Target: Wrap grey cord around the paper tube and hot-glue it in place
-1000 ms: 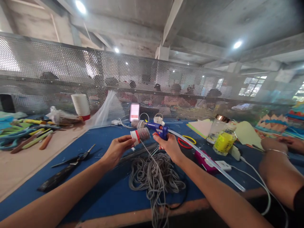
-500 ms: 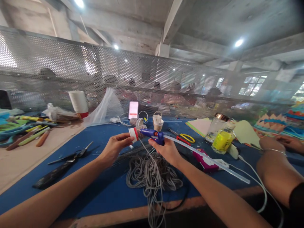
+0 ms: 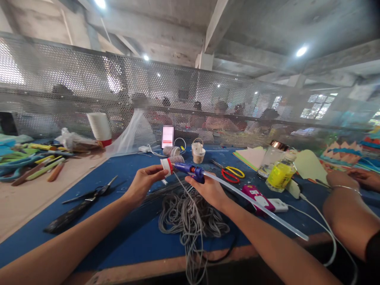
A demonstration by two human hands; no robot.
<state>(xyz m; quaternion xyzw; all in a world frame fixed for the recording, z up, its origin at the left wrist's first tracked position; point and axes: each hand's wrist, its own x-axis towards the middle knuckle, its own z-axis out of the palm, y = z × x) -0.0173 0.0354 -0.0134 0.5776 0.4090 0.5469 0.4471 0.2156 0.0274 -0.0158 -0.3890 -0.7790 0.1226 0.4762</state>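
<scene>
Grey cord [image 3: 192, 219] lies heaped on the counter [image 3: 133, 247]; just beyond that heap, I have the left hand [image 3: 144, 185] pinching a red-banded paper cup [image 3: 167, 165], the right hand [image 3: 212, 190] gripping a blue glue gun [image 3: 185, 168].

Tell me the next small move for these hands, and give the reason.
Probably squeeze a little glue onto the paper cup beside its red band: the left hand holds the cup, the right hand holds the glue gun with its nozzle close to that band, and gray cord trails loosely down from there.
</scene>
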